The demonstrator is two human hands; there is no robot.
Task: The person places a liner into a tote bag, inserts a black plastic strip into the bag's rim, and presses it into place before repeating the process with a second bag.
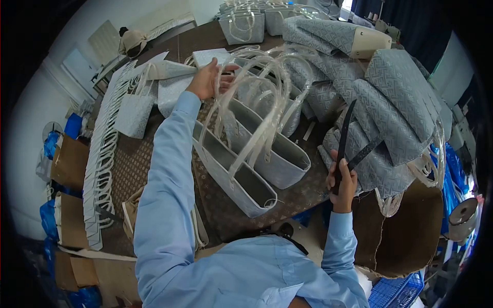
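Observation:
My left hand reaches forward with its fingers stretched out and apart, right at the clear plastic handles of the upright bags. These grey patterned tote bags stand in a cluster on the table, their tops open and transparent handles arching up. On the right, my right hand is closed around two long, flat, dark strips that spread in a V from the fingers, one narrowing to a point. Beside it lies a big heap of grey patterned bags.
A long row of pale bags with white handles lines the table's left side. More bags stand at the far end. An open cardboard box and a blue crate are below right. Another person is at the far left.

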